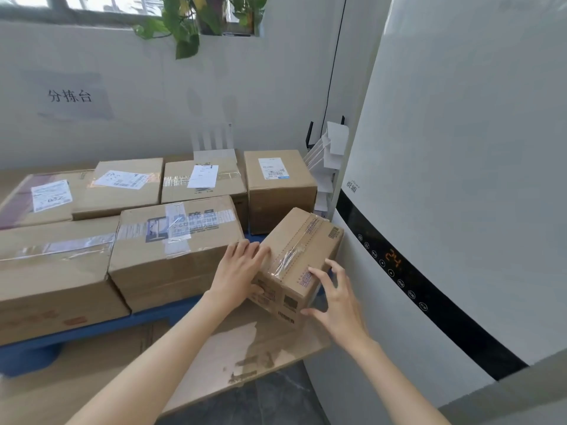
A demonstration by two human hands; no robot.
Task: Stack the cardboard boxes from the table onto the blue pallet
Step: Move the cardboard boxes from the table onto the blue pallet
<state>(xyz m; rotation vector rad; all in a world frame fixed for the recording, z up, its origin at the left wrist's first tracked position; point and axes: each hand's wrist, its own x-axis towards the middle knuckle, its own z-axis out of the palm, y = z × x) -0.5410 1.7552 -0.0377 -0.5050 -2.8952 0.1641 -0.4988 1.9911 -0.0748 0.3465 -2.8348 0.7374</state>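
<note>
The small brown cardboard box [302,240], sealed with clear tape along its top, sits between the two hands at the right-hand end of the blue plastic pallet [101,328]. It is turned at an angle to the other boxes, and I cannot tell whether its base rests fully on the pallet. The left hand [241,271] lies flat against the box's left side, its fingers fairly straight and reaching over the top edge. The right hand [337,299] is at the near right corner with its fingers fanned apart and only lightly bent. Its index fingertip touches the top and its thumb the near face, a loose touch rather than a clasp.

Just left of the left hand stands a large brown carton with blue-printed tape [171,256], touching a wider taped carton [46,280] further left. Beyond the hands is a taller brown carton with a white shipping label [277,191], and left of it more labelled cartons [202,182] fill the back of the pallet.

Right of the right hand rises a tall white rounded air-conditioner cabinet [460,179], whose black control band [408,289] shows orange digits. Below the forearms a flat sheet of brown cardboard [239,348] lies on the floor. On the wall far beyond the left hand hangs a paper sign with black characters [70,96], and a green trailing plant [184,26] hangs from the window ledge.
</note>
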